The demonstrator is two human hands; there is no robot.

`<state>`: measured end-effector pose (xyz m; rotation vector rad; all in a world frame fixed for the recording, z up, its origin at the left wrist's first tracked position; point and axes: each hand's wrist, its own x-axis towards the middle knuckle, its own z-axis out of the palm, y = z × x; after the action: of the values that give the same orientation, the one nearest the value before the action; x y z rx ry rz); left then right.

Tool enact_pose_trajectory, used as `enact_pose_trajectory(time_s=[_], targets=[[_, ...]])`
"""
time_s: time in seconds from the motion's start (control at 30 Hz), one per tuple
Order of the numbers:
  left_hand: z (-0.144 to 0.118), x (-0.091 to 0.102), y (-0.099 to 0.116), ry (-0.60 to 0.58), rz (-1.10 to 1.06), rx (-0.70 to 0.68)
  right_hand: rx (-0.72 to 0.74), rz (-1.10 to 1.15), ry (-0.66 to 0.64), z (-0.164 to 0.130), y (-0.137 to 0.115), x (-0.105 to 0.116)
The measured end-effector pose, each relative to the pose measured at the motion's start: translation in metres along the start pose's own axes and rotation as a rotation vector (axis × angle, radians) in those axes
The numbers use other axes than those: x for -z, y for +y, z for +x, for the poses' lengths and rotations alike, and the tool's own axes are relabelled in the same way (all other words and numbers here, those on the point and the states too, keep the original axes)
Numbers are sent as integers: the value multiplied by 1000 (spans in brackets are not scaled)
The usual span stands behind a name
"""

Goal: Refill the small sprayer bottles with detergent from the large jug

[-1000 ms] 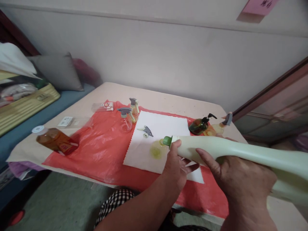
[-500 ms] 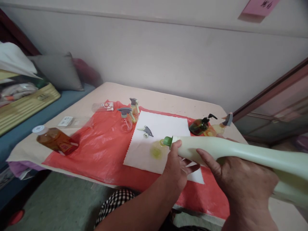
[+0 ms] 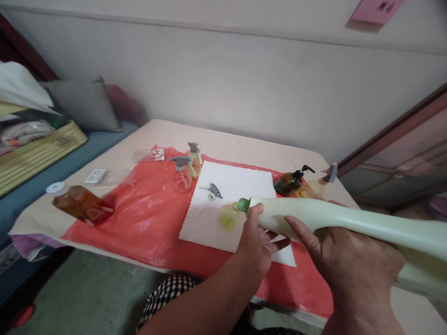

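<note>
A large pale green jug (image 3: 296,214) with a handle lies tilted across the right side, its green spout (image 3: 243,204) pointing left. My left hand (image 3: 256,237) supports the jug's neck, thumb on its side and fingers beneath. Farther back, my right hand (image 3: 356,260) is wrapped round the handle. Right at the spout is the mouth of a clear bottle (image 3: 227,218) with yellow-green liquid, standing on a white cloth (image 3: 202,232). A grey trigger spray head (image 3: 213,190) lies loose on that cloth, behind the bottle.
Two spray bottles (image 3: 183,179) stand left of the cloth on red plastic sheeting (image 3: 146,242). An amber bottle (image 3: 82,202) is at the table's left end. A dark green pump bottle (image 3: 288,184) and another spray bottle (image 3: 317,186) are at the right. A wall borders the back.
</note>
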<state>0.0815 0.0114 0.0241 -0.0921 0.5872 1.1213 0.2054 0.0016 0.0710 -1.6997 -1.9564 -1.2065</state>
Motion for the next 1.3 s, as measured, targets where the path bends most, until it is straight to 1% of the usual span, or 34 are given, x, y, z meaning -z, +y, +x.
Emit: enact_pose_trajectory(time_s=[0.13, 0.27, 0.43, 0.6, 0.7, 0.77, 0.87, 1.03, 1.13, 1.3], targets=[[0, 0, 0, -4, -3, 1, 95, -22, -4, 3, 8, -1], [0, 0, 1, 1, -2, 4, 94, -24, 19, 2, 8, -1], [-1, -1, 0, 3, 0, -3, 24, -44, -4, 0, 5, -2], [0, -1, 0, 16, -16, -1, 88, -11, -15, 3, 9, 0], [-1, -1, 0, 24, -18, 0, 127, -30, 13, 4, 9, 0], [-1, -1, 0, 18, -9, 0, 113, -44, 24, 2, 7, -1], [-1, 0, 0, 5, -6, -1, 46, -61, -11, 0, 7, -4], [1, 1, -1, 10, -17, 7, 87, -18, -49, 0, 10, -4], [0, 1, 0, 17, -13, 4, 77, -28, -34, 2, 10, -2], [0, 0, 0, 4, -13, -1, 101, -13, 3, 5, 10, 1]])
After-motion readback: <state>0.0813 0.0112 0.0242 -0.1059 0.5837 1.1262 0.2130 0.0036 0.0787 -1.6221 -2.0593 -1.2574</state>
